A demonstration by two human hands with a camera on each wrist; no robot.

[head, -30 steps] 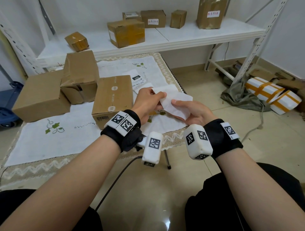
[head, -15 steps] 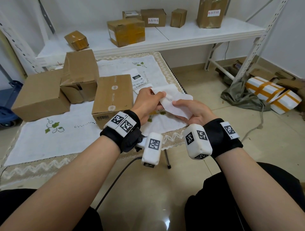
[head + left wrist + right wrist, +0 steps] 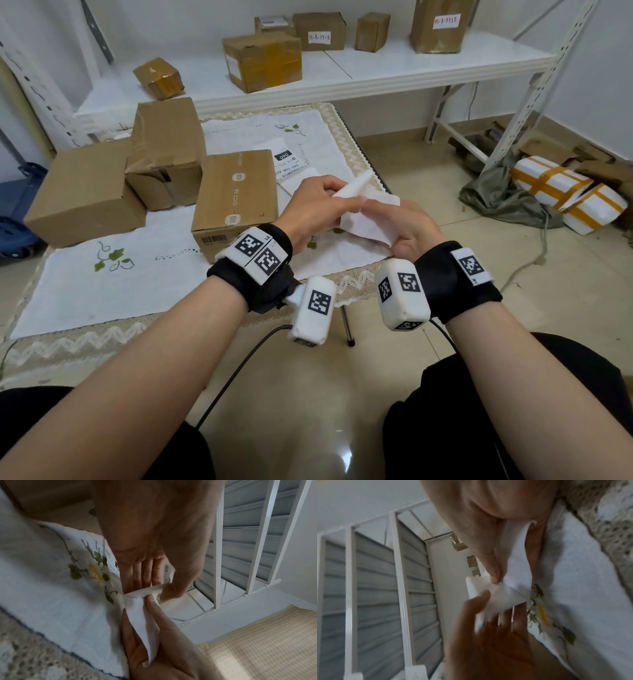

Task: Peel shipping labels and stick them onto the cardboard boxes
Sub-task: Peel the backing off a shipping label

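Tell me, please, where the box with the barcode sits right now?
In the head view, the barcode box sits on the white cloth, just left of the left hand.

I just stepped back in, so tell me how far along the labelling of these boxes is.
Early to midway. Done: two shelf boxes carry small handwritten labels. In hand: the left hand pinches a label layer and pulls it from the sheet the right hand holds. Left: the three table boxes show no shipping label on their visible faces; another printed label lies on the cloth.
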